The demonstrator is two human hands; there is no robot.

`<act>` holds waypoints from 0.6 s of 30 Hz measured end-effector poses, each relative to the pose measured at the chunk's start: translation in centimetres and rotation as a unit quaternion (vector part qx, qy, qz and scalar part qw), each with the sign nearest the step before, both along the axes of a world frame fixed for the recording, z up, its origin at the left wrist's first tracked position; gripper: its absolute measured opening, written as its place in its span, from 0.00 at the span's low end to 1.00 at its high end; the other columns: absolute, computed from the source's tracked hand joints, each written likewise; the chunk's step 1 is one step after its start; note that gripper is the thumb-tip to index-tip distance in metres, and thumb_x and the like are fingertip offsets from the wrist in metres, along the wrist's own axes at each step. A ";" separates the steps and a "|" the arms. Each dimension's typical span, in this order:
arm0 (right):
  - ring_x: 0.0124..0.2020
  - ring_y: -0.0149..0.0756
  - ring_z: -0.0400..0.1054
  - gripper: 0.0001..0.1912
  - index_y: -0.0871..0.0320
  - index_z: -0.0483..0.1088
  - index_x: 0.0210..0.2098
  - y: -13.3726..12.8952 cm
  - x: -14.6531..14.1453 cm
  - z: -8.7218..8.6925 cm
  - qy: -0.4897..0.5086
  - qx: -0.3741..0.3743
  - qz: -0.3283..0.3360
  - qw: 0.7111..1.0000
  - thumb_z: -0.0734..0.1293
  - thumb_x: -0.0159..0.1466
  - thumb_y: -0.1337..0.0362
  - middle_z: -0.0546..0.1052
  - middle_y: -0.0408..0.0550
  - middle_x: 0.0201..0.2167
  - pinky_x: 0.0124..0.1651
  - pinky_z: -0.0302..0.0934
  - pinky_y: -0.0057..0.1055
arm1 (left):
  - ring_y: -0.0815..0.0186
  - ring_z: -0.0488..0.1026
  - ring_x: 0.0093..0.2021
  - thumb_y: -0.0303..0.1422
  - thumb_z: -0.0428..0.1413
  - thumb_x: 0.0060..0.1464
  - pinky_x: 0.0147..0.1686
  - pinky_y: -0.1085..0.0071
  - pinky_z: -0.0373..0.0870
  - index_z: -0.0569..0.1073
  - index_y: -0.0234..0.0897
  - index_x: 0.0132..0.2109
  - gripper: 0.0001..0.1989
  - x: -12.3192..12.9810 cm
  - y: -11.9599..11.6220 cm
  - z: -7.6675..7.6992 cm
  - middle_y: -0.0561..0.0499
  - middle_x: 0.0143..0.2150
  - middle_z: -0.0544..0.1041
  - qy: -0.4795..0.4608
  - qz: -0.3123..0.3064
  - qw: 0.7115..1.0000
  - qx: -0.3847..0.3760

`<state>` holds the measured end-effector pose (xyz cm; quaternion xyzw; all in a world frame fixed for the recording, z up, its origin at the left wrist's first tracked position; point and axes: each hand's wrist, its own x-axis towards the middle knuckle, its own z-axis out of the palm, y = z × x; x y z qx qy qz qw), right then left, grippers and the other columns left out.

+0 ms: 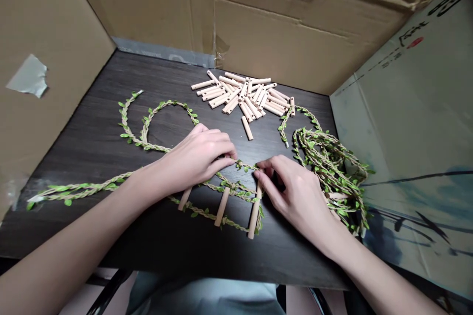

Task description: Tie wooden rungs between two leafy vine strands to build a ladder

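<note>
A braided twine with green leaves (244, 165) runs between my two hands in the middle of the dark table. My left hand (207, 150) pinches it from the left, its fingers pressed together. On the other side my right hand (288, 182) grips the twine close to the top of a wooden rod (254, 211). This rod, a second wooden rod (221, 206) and a third rod (185, 198) stand like rungs across the leafy strands below my hands. The twine's loose end (130, 101) curls away at the back left. My fingers partly hide the twine.
A pile of drilled wooden rods (244, 93) lies at the back, one single rod (247, 128) in front of it. Bundled leafy twine (325, 157) sits at the right. Cardboard walls (277, 34) close in the table (166, 241) at the back and sides.
</note>
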<state>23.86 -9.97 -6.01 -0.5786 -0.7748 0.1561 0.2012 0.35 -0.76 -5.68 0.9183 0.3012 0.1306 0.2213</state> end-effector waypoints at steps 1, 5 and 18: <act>0.34 0.35 0.70 0.08 0.57 0.71 0.40 0.0 0.0 -0.1 0.002 0.001 -0.002 1.000 0.64 0.73 0.60 0.75 0.45 0.33 0.38 0.58 0.31 | 0.62 0.73 0.43 0.34 0.54 0.70 0.46 0.64 0.54 0.77 0.39 0.41 0.09 0.0 0.0 0.0 0.52 0.41 0.79 0.000 0.000 1.000 0.000; 0.32 0.34 0.69 0.07 0.57 0.72 0.40 0.0 0.1 -0.2 0.014 0.003 -0.009 1.000 0.66 0.72 0.60 0.75 0.44 0.32 0.36 0.57 0.31 | 0.62 0.73 0.43 0.34 0.54 0.69 0.46 0.63 0.54 0.77 0.38 0.41 0.09 0.1 -0.2 0.1 0.52 0.40 0.78 0.002 -0.003 1.000 0.005; 0.35 0.37 0.68 0.08 0.56 0.78 0.43 1.1 -0.9 -0.7 0.073 0.025 0.006 0.997 0.66 0.72 0.62 0.71 0.46 0.31 0.40 0.62 0.33 | 0.62 0.72 0.41 0.34 0.52 0.70 0.45 0.63 0.55 0.75 0.37 0.42 0.10 0.2 -0.4 -0.5 0.51 0.40 0.77 -0.009 -0.001 0.999 0.044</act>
